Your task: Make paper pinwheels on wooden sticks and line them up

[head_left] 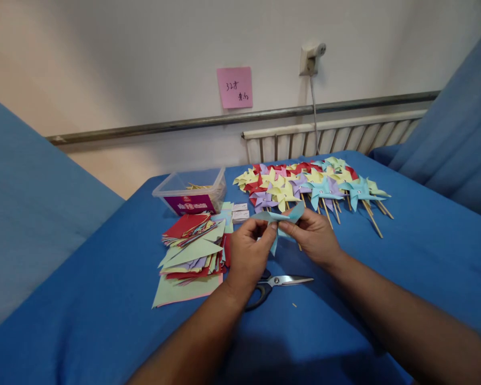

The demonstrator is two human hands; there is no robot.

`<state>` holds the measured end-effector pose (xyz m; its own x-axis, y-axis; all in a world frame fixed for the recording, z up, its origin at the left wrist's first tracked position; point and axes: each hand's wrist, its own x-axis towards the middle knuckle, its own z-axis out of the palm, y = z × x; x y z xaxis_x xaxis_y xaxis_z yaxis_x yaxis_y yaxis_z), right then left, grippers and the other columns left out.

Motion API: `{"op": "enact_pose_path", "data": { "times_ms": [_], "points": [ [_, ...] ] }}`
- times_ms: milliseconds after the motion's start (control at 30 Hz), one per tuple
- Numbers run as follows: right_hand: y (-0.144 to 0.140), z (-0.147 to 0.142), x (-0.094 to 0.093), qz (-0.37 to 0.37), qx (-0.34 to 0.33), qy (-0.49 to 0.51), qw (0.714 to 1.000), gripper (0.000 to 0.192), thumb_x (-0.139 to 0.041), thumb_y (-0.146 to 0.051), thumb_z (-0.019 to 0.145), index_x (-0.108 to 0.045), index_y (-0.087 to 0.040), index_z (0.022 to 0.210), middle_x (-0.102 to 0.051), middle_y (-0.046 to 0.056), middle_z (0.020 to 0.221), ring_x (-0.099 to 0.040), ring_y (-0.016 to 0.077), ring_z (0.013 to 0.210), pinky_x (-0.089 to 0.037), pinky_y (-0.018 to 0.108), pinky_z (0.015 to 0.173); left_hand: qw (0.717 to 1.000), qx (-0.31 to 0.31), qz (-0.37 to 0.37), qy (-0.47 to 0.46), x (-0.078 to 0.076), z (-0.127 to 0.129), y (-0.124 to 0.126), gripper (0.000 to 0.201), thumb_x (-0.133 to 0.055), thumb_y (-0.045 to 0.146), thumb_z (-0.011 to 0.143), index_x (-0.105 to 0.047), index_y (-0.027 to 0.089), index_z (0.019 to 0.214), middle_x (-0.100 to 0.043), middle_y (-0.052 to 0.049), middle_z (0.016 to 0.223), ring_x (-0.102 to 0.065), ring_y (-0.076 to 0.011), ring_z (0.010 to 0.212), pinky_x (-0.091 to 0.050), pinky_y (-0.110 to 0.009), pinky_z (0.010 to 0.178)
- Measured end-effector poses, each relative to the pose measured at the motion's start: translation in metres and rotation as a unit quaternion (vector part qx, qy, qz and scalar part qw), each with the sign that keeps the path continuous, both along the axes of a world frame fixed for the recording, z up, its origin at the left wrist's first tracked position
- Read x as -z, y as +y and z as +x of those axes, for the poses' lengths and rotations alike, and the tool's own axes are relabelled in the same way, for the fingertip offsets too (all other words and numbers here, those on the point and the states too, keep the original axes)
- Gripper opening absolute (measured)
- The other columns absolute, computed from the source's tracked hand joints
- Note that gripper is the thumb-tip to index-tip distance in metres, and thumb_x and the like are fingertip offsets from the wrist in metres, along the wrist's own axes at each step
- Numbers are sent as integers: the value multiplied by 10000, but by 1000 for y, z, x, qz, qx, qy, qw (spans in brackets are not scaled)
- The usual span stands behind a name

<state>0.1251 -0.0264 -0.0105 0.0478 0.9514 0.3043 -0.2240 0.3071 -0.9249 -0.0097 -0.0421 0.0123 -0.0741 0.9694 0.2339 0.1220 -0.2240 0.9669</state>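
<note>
Between my two hands is a light blue paper pinwheel (280,216), its blades folded and sticking out to the sides and below. My left hand (250,251) pinches it near the centre, thumb on the front. From the other side, my right hand (315,235) grips it with the thumb also close to the middle. No stick can be made out on it for certain. Under my hands, dark-handled scissors (280,280) lie on the blue cloth with the blades pointing right. To the left stands a stack of coloured paper pieces (192,251).
Finished pinwheels on sticks (304,187) lie heaped at the back right. A clear plastic box (190,192) with thin sticks stands at the back left, small white boxes (240,213) beside it. A radiator (336,136) and blue curtains (457,123) border the table (104,278).
</note>
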Motion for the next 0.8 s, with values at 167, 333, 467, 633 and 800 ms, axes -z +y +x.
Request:
{"op": "enact_pose_path", "data": {
  "times_ms": [167,333,467,633,800],
  "points": [
    [0,0,-2,-15,-29,27,999,220,-809,-344,645,-699,-222,791,-724,-6,799,-654,169,757,-537,331,729,998,7,-33,-57,-5,1,0,164,-729,286,703,-627,159,679,-552,43,599,-444,-80,546,-363,-209,540],
    [0,2,-4,-20,-42,29,999,221,-814,-362,645,-705,-228,782,-729,-17,781,-655,152,720,-542,325,711,993,25,-50,-101,-4,1,0,180,-741,294,694,-618,163,688,-548,45,614,-450,-77,558,-357,-201,540],
    [0,3,-4,-15,-44,25,999,212,-804,-366,661,-713,-229,794,-730,-13,790,-657,153,732,-543,328,716,995,25,-37,-90,-2,0,1,185,-740,301,703,-620,161,704,-551,41,630,-451,-78,569,-361,-202,549],
    [2,3,-1,-5,-49,32,998,208,-810,-352,664,-722,-237,814,-732,-3,820,-663,173,789,-545,356,761,999,21,-21,-41,-3,-1,1,183,-740,308,707,-643,155,728,-586,19,650,-487,-92,595,-374,-214,566],
    [5,5,5,-18,-82,62,994,197,-805,-322,680,-730,-247,845,-741,-3,855,-668,172,817,-528,373,827,998,26,-34,-39,-3,-2,1,208,-756,325,688,-661,154,760,-625,4,685,-513,-100,608,-391,-220,574]
  ]
}}
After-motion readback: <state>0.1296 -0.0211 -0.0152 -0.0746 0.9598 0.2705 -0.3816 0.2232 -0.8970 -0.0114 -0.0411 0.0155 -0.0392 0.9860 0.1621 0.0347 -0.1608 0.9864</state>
